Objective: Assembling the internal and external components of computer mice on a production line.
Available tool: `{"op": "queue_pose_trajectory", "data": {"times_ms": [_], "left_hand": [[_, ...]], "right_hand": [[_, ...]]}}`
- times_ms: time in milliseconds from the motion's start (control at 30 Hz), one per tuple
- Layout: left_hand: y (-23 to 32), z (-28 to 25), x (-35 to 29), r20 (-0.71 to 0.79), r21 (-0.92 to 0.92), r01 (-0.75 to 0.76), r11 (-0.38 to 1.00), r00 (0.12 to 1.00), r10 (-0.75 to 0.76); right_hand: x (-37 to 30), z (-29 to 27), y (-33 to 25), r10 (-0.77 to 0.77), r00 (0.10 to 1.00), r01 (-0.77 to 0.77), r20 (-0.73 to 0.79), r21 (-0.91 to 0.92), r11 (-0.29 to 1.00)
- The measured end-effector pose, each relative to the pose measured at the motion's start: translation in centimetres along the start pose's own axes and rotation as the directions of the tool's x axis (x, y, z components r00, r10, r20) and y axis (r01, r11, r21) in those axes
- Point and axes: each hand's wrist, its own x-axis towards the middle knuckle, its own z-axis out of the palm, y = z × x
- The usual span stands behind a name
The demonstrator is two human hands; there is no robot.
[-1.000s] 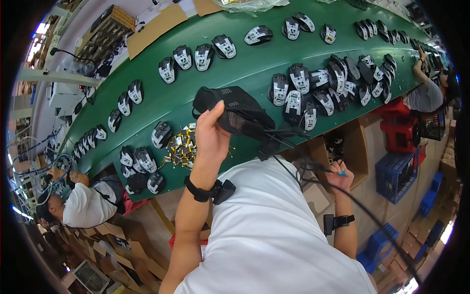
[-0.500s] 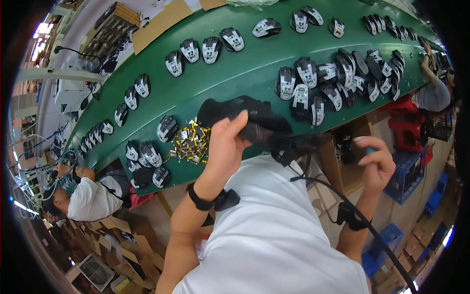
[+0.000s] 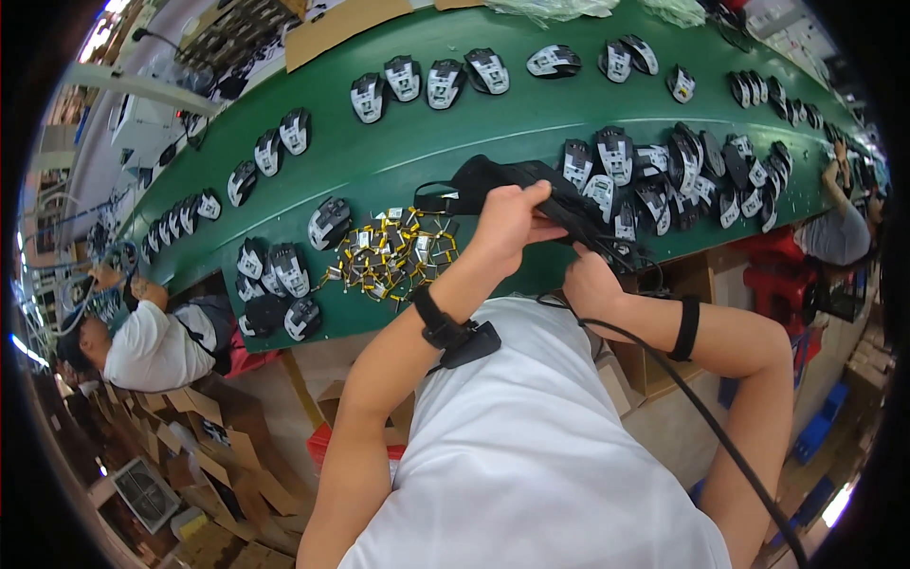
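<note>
A bundle of black mesh fabric (image 3: 502, 175) with a thin strap loop and dark cords hangs above the bench's near edge. My left hand (image 3: 512, 223) is closed on it, thumb on top. Just to the right and lower, my right hand (image 3: 595, 284) is closed against the bundle's lower edge; what its fingers hold is hidden. Left of the bundle lies a heap of small silver and black battery packs (image 3: 389, 256) with yellow ends. One partly assembled computer mouse (image 3: 329, 224) sits beside that heap.
The green bench (image 3: 417, 137) carries several black-and-white mouse shells (image 3: 616, 156) at right and in a row along the back. A black cable (image 3: 682, 389) runs past my right arm. Cardboard boxes (image 3: 199, 417) stand lower left. Other people sit at left (image 3: 161, 346) and far right.
My right hand has come in from the right to the black bundle; the blue bit at its fingers no longer shows. My left hand and the bundle have moved right, uncovering more battery packs.
</note>
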Motion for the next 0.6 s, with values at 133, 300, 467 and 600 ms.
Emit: {"op": "queue_pose_trajectory", "data": {"times_ms": [133,300,467,600], "left_hand": [[-1.7,0.1,1.1,0.050,0.161,0.049,0.986,0.997,-0.057],[-4.5,-0.4,3.6,0.290,0.501,0.054,0.864,0.930,-0.226],[-4.1,-3.2,3.8,0.359,0.603,0.041,0.796,0.878,-0.317],[-3.4,-9.5,-0.4,0.395,0.519,-0.179,0.836,0.918,-0.049]], "right_hand": [[0.4,1.6,-1.8,0.070,0.960,-0.115,0.270,0.155,0.981],[2.5,4.8,-1.1,-0.355,0.797,0.145,0.489,0.416,0.898],[2.0,6.7,-1.5,-0.245,0.934,-0.007,0.259,0.699,0.715],[-0.5,7.3,-2.7,-0.078,0.980,-0.108,0.183,0.822,0.559]]}}
